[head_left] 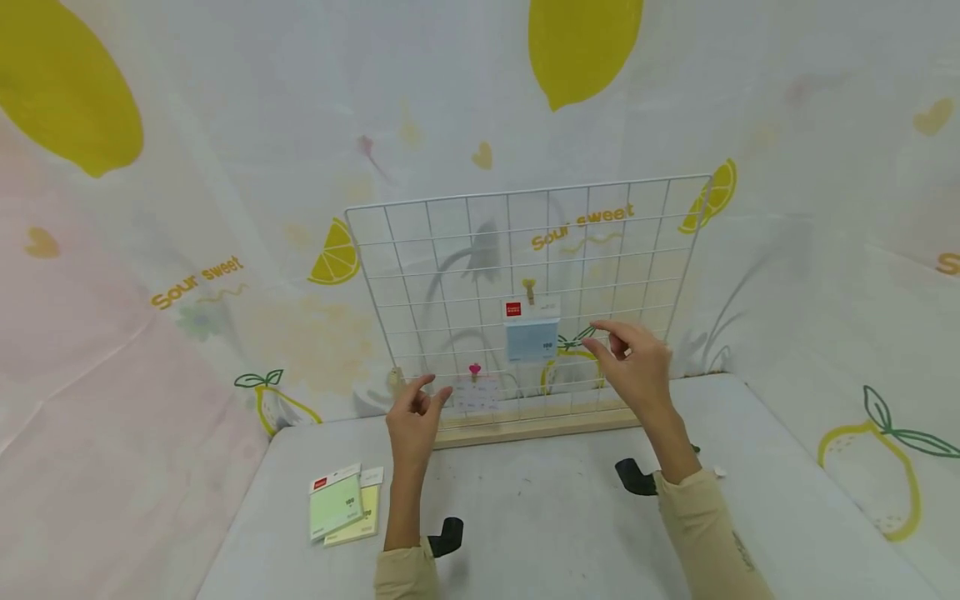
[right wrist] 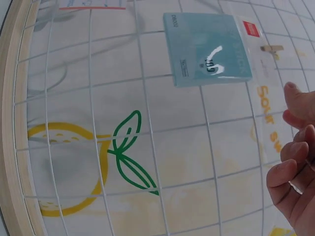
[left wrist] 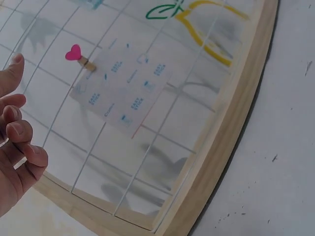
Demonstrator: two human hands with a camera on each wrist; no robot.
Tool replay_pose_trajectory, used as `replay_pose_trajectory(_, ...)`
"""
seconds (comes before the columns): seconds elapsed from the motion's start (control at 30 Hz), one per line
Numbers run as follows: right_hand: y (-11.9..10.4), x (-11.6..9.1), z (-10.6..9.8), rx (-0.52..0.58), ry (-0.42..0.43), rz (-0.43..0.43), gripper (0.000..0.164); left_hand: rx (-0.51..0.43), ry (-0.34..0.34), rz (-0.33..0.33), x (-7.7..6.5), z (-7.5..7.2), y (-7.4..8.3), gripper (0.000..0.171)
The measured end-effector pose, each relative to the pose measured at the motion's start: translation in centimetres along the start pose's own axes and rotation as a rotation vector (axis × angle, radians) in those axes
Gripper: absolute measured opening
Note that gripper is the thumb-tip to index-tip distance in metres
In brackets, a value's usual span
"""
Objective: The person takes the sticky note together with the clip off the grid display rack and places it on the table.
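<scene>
On the white table (head_left: 540, 533) stands a wire grid (head_left: 507, 194); the right hand (head_left: 637, 367) and left hand (head_left: 414, 423) part thumb and forefinger narrowly; a green sticky-note pack (head_left: 335, 504) overlaps a yellow pack (head_left: 371, 512); on the grid, a blue pack (head_left: 532, 338) hangs beside the right hand, a patterned card (head_left: 477, 394) beside the left, each from a clothespin (left wrist: 87, 64).

Pale beige sleeves (head_left: 708, 533) end in broad cuffs (head_left: 403, 563), small dark lettering (head_left: 742, 552) running along the right sleeve, while a stubby, elbow-shaped black fitting (head_left: 448, 537) juts out beside each of the two cuffs.
</scene>
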State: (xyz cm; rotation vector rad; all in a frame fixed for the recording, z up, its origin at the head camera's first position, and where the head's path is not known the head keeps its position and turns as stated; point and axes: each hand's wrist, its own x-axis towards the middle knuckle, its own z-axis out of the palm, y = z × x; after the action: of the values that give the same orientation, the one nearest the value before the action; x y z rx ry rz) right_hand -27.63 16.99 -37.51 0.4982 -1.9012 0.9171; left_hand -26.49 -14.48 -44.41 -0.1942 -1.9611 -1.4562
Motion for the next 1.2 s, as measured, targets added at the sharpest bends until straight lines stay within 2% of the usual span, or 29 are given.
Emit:
replay_pose_trajectory(0.33,-0.9,1.2,1.2,0.062,-0.020,0.017,0.032,-0.049,-0.027,0.028,0.2,1.2,0.6,0.032)
replay_pose_trajectory(0.6,-1.7,2.3,2.4,0.113,-0.036,0.027,0.030,-0.014,-0.028,0.039,0.2,2.3,1.3,0.030)
replay_pose_trajectory(0.83,-1.9,2.9,3.0,0.148,-0.031,0.002,0.032,-0.054,-0.050,0.071,0.4,3.4,2.1,0.028)
replay_pose_trajectory(1.07,-2.3,3.5,3.6,0.153,-0.042,-0.002,0.032,-0.112,-0.072,0.037,0.6,4.0,3.3,0.027)
replay_pose_trajectory(1.2,-2.7,4.1,4.0,0.135,-0.062,-0.016,0.034,-0.114,-0.112,0.021,0.6,4.6,3.7,0.028)
